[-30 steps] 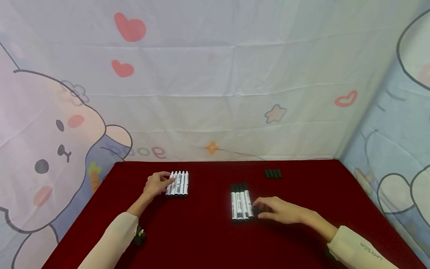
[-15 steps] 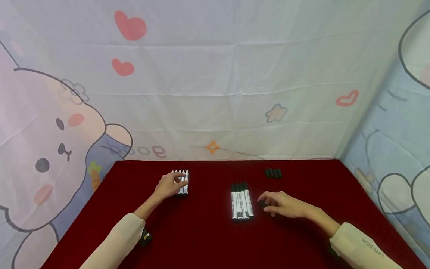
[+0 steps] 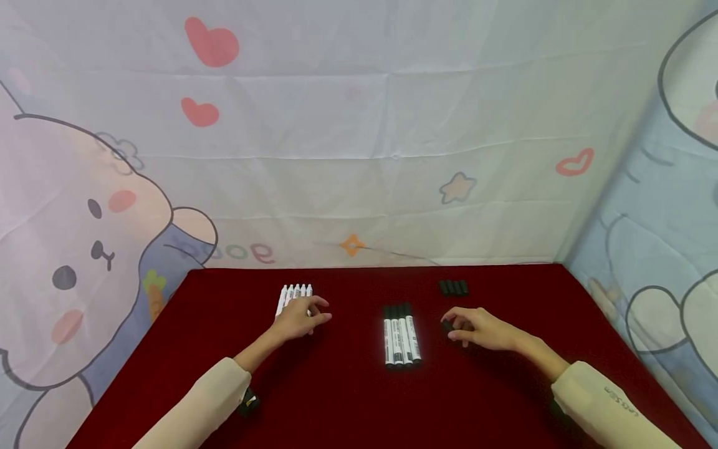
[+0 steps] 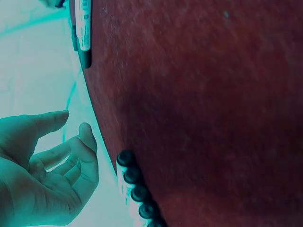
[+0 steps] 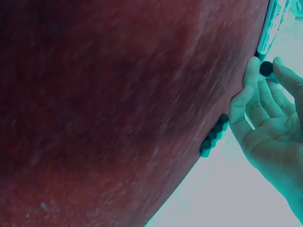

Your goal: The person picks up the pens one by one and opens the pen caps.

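Observation:
My right hand (image 3: pixel 487 328) pinches a small black marker cap (image 5: pixel 266 69) between thumb and fingertips, raised off the cloth. To its left, several white markers with black caps (image 3: pixel 401 340) lie side by side. My left hand (image 3: pixel 296 319) hovers over the near part of a row of white uncapped markers (image 3: pixel 282 302), partly hiding them. Its fingers are loosely bent with nothing between them, as the left wrist view shows. The black ends of that row (image 4: pixel 132 175) appear just beyond the hand there.
A short row of black caps (image 3: pixel 453 287) lies near the back right of the red cloth-covered table (image 3: pixel 348 399). Behind it hangs a printed fabric backdrop (image 3: pixel 336 156) with cartoon figures, and another side of it rises at the right.
The right hand has moved away from the capped markers, rightward and back, with the cap. My left hand has shifted right and nearer across the uncapped markers, its fingertips now past their right side.

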Demonstrator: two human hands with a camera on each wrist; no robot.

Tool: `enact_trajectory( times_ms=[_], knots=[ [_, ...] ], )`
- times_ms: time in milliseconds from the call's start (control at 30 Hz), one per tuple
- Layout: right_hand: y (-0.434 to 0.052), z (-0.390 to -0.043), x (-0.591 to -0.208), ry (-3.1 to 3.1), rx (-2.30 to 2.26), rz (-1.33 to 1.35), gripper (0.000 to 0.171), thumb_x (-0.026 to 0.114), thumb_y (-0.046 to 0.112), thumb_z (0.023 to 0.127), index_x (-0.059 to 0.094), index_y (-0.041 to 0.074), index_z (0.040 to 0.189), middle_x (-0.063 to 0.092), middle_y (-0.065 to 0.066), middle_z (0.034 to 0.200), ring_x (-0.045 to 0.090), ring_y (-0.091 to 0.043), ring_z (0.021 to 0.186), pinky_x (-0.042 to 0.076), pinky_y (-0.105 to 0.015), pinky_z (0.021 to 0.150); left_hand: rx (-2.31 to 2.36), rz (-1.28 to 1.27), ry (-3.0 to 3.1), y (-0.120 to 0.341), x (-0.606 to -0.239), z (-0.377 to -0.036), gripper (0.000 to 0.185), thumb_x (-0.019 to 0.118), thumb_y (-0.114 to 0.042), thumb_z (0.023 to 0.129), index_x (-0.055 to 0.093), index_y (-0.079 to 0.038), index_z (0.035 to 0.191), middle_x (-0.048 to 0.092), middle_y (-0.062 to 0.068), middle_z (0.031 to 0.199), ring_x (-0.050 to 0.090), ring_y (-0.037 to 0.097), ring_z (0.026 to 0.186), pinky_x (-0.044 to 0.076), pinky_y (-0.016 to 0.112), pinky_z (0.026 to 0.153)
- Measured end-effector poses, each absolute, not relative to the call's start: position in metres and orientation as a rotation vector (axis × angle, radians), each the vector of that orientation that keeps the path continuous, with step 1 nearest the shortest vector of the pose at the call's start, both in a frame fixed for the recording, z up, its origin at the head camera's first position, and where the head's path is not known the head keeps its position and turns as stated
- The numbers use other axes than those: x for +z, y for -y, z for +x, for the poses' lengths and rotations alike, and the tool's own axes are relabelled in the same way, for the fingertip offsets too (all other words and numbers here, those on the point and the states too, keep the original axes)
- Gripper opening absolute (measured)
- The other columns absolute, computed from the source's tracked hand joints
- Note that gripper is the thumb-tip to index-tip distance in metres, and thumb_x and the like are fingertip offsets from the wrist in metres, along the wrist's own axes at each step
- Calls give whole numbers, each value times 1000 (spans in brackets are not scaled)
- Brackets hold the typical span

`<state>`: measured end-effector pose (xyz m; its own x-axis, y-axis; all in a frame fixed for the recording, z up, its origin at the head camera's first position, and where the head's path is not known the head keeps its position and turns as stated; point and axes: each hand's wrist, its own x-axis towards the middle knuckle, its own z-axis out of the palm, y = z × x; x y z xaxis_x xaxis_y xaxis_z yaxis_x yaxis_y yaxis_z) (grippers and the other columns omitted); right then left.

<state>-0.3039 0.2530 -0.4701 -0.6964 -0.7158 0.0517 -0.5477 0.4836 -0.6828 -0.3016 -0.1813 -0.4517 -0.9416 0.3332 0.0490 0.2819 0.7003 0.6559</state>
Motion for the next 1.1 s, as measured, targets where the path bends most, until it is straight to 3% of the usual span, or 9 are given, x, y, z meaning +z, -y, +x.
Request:
enact_trajectory(
  times_ms=[233, 500, 867, 1100],
  knots=[
    [-265, -313, -473, -2535, -1046, -938, 37, 62, 15, 103, 55, -7, 131, 73, -10, 96, 66, -9, 72, 53, -24, 66, 1065, 624, -2776, 170, -451, -301, 37, 66, -18, 100, 63, 7, 127, 73, 20, 89, 66, 26, 57, 46, 23, 47],
    [-278, -322, -478, -2612, -1065, -861, 39, 63, 17, 102, 56, -9, 130, 74, -9, 96, 65, -9, 72, 53, -25, 65, 1018, 657, -2739, 155, -451, -300, 37, 67, -20, 99, 63, 5, 127, 74, 15, 88, 65, 19, 56, 47, 23, 48],
    [-278, -338, -470, -2759, -1130, -645, 43, 62, 14, 103, 54, -16, 132, 76, -16, 94, 66, -14, 69, 53, -26, 55, 946, 730, -2655, 135, -464, -296, 39, 68, -19, 99, 61, 4, 130, 73, 12, 87, 62, 11, 54, 48, 20, 45],
    [-282, -352, -470, -2809, -1179, -492, 50, 60, 17, 104, 48, -20, 135, 75, -23, 94, 70, -22, 71, 55, -29, 55, 906, 783, -2618, 115, -469, -295, 39, 67, -18, 99, 60, 4, 131, 72, 10, 85, 61, 13, 53, 47, 22, 45]
  ],
)
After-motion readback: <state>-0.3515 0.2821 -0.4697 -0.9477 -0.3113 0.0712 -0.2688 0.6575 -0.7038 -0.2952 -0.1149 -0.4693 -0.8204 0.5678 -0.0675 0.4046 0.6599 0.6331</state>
